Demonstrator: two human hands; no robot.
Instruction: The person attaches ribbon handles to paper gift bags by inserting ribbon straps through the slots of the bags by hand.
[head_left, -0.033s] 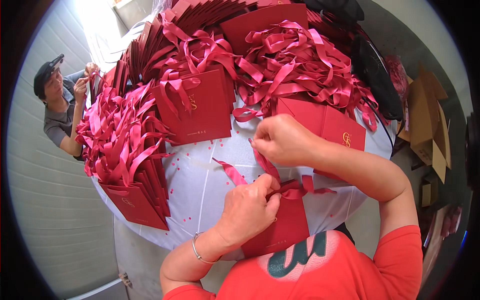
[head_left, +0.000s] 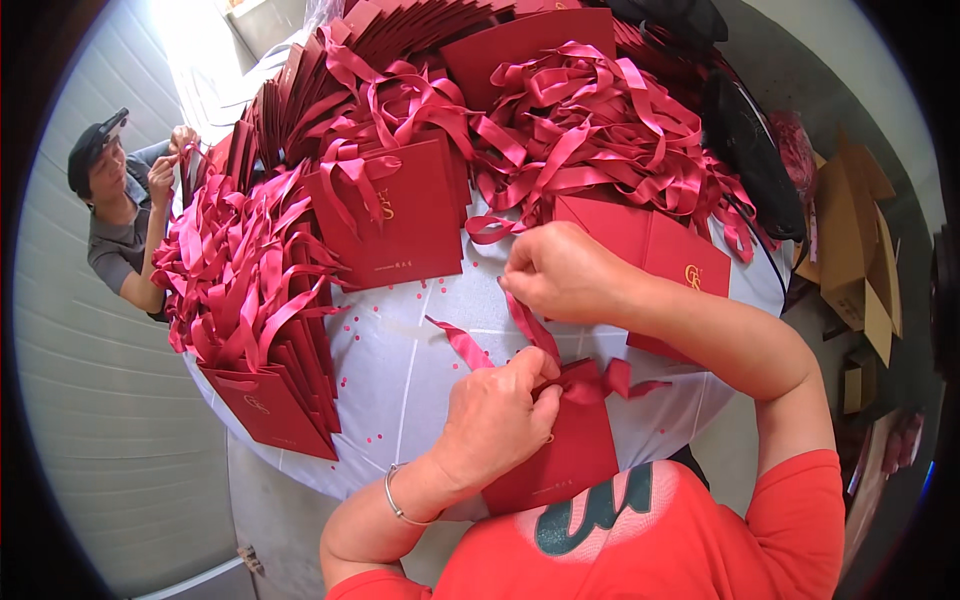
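A red paper bag (head_left: 562, 458) lies flat at the near edge of the table, in front of my body. At its top edge my left hand (head_left: 500, 415) is closed, thumb and fingertips pinching a pink satin ribbon (head_left: 528, 322). Beyond it, my right hand (head_left: 568, 272) is raised and closed on the same ribbon, which stretches down from its fingers to the left hand. A loose ribbon end (head_left: 460, 343) points up and left past the left knuckles. Another ribbon tail (head_left: 638, 386) lies to the right of the bag's top.
Rows of red bags with heaped pink ribbons (head_left: 600, 130) fill the far side. A ribboned stack (head_left: 245, 265) stands left, near a co-worker (head_left: 125, 200) handling ribbon. Red dots are scattered over the white tablecloth (head_left: 400, 375). A black bag (head_left: 752, 150) and open cardboard box (head_left: 850, 240) are right.
My right hand has risen slightly, away from my body, with the ribbon in its fingers. The ribbon piece right of the bag's top has shifted a little. My left hand stays in place.
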